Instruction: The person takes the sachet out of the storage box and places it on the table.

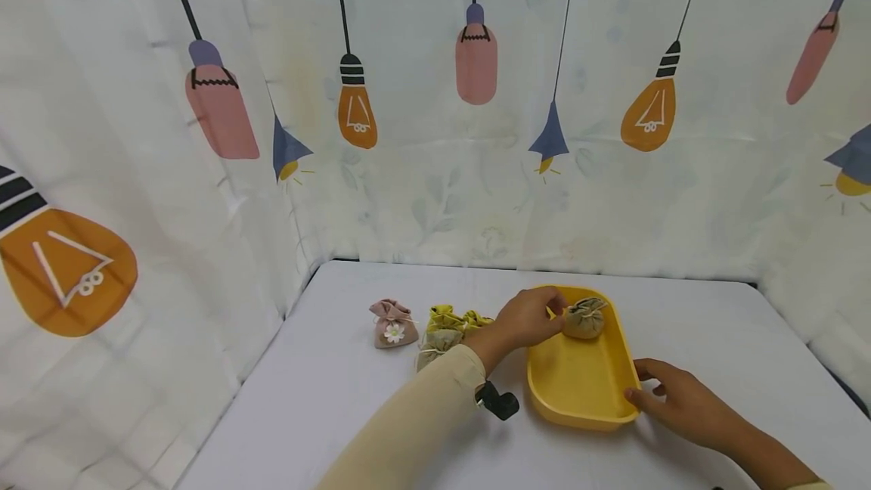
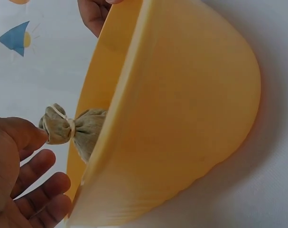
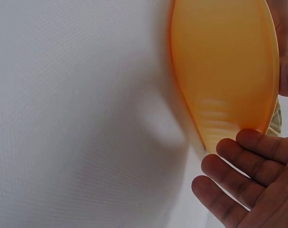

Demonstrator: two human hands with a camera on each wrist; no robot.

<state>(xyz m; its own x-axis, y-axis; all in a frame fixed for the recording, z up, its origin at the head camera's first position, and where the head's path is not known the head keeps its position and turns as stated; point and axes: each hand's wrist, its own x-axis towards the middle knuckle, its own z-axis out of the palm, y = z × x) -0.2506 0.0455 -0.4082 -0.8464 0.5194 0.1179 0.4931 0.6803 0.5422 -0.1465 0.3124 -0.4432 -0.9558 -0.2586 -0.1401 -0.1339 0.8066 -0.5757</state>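
A yellow plastic tray (image 1: 578,376) stands on the table, with a tied green cloth pouch (image 1: 584,319) at its far end. My left hand (image 1: 527,317) reaches over the tray's left rim, its fingertips beside the pouch. In the left wrist view, a fingertip overlaps the edge of the pouch's gathered top (image 2: 57,126), and the other fingers are loosely bent with nothing between them. At the tray's right side, my right hand (image 1: 687,403) holds the rim, thumb over the edge and fingers against the outer wall. The right wrist view hides that thumb.
Left of the tray sit a pink pouch (image 1: 395,325) with a white flower, yellow pouches (image 1: 445,317) and a pale green pouch (image 1: 438,346), partly hidden by my left arm. The white table (image 1: 306,392) meets a lamp-patterned curtain (image 1: 422,203) at the back.
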